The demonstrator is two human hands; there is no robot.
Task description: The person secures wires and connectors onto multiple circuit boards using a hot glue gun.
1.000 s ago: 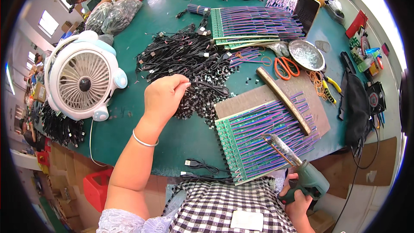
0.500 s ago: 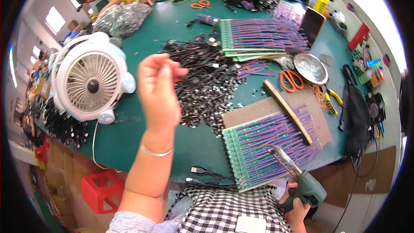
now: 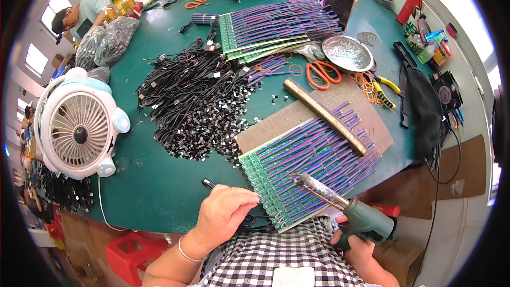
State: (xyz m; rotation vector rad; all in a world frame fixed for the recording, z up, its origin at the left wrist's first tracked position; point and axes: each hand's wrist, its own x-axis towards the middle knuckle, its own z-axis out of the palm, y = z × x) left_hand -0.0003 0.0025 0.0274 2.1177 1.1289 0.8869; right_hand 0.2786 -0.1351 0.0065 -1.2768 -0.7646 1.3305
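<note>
My left hand [image 3: 226, 213] is closed in a pinch at the left edge of a green circuit-board panel [image 3: 261, 185]. A black USB cable's plug [image 3: 208, 183] sticks out beyond its knuckles; the part between the fingers is hidden. My right hand [image 3: 357, 247] grips a dark green soldering gun [image 3: 372, 221] by its handle. The gun's metal tip points left and hovers over the panel's purple-and-blue wires [image 3: 313, 154]. Across those wires lies a wooden bar [image 3: 326, 117], and a brown board [image 3: 265, 130] is underneath.
A heap of black USB cables [image 3: 186, 90] spreads left of the panel. Further back are stacked wired panels [image 3: 281, 26], orange scissors [image 3: 323, 74], a metal dish [image 3: 348, 54] and yellow-handled pliers [image 3: 385, 93]. A white fan [image 3: 81, 133] stands left; another person [image 3: 87, 10] works far left.
My left hand has come down from above the cable heap to the panel's left edge, and the cable plug has shifted with it. The view has turned; the soldering gun stays in my right hand.
</note>
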